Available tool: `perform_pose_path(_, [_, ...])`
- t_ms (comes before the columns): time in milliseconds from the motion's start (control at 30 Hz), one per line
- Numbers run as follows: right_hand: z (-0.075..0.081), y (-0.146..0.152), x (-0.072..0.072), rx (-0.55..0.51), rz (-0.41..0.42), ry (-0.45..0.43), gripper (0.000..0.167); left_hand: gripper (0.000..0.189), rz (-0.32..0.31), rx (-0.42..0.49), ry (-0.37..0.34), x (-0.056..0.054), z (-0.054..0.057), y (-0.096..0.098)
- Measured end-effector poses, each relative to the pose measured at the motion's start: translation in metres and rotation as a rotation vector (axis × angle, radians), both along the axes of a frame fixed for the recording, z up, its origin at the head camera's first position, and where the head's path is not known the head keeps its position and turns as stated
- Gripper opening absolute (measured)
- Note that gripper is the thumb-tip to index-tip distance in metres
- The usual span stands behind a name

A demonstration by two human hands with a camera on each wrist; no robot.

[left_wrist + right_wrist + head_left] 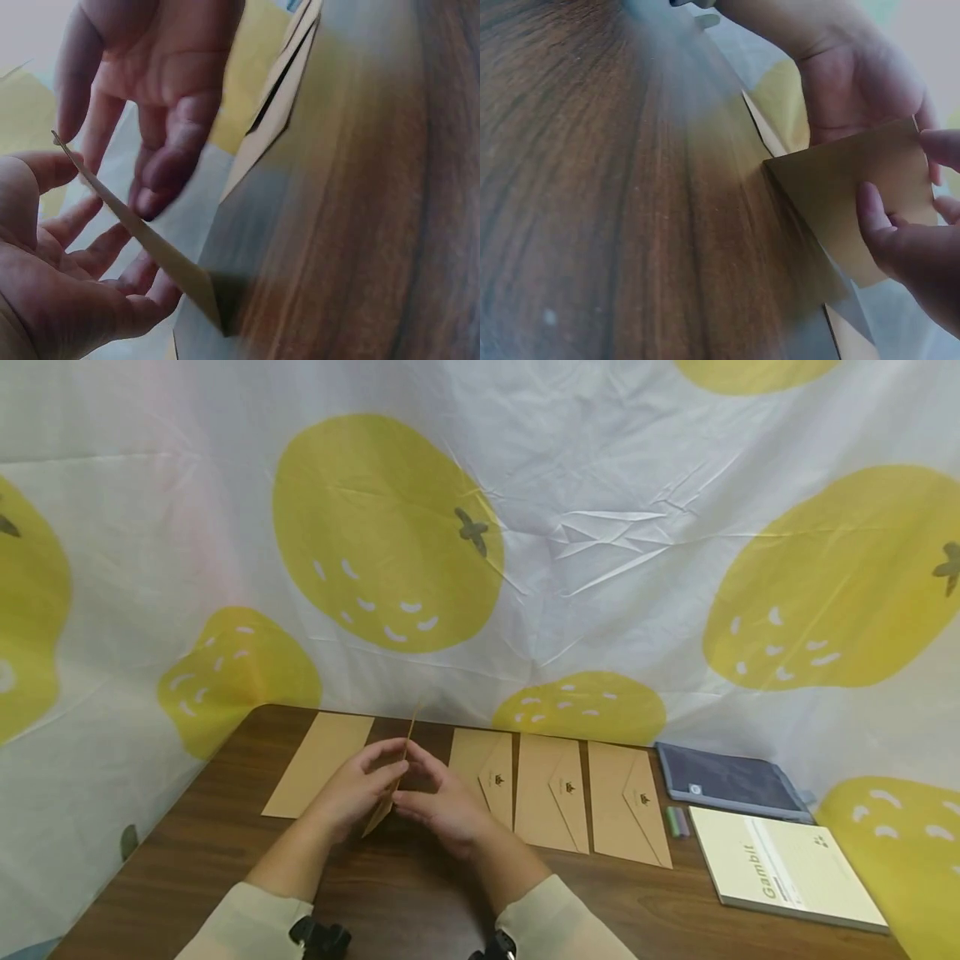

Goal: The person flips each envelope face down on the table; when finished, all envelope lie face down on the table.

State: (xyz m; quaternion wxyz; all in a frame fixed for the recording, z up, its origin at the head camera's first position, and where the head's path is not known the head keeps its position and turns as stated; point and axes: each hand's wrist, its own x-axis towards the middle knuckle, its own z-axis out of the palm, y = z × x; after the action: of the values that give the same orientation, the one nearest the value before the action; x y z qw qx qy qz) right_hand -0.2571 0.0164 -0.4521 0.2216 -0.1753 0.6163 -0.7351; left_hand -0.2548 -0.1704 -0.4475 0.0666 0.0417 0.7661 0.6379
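Observation:
In the head view, a brown kraft envelope (381,814) stands on edge between the two hands, seen nearly side-on. My left hand (347,793) holds it from the left, thumb near its face and fingers curved around the far edge. From the other side my right hand (447,806) grips it. The right wrist view shows the right thumb (871,210) on the plain face of the envelope (832,176) and fingertips at its far edge. In the left wrist view its lower corner (217,319) comes down close to the wood.
Left of the hands lies a plain brown envelope (322,764). To the right, three envelopes with crown-marked flaps (551,806) form a row. Beyond them are a dark blue pouch (731,781), small green and purple pieces (677,822) and a "Gambit" book (787,868). A fruit-print curtain (540,568) borders the table.

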Motion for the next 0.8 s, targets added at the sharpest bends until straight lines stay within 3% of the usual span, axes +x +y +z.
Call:
perform_pose_path(200, [-0.002,-0.002,0.002,0.081,0.030,0.018,0.068,0.054,0.015,0.099,-0.050,0.001,0.005,-0.002])
perform_pose_path(333, [-0.006,-0.001,0.001,0.121,0.047,-0.029,0.060,0.053,0.041,0.143,-0.031,0.001,0.007,-0.003])
perform_pose_path(600, [-0.012,0.004,-0.006,0.023,0.031,-0.152,0.070,0.054,0.141,0.115,0.074,-0.001,0.008,-0.011])
perform_pose_path(800, [-0.015,0.010,-0.014,-0.022,0.012,-0.181,0.074,0.056,0.219,0.089,0.075,-0.006,0.001,-0.024])
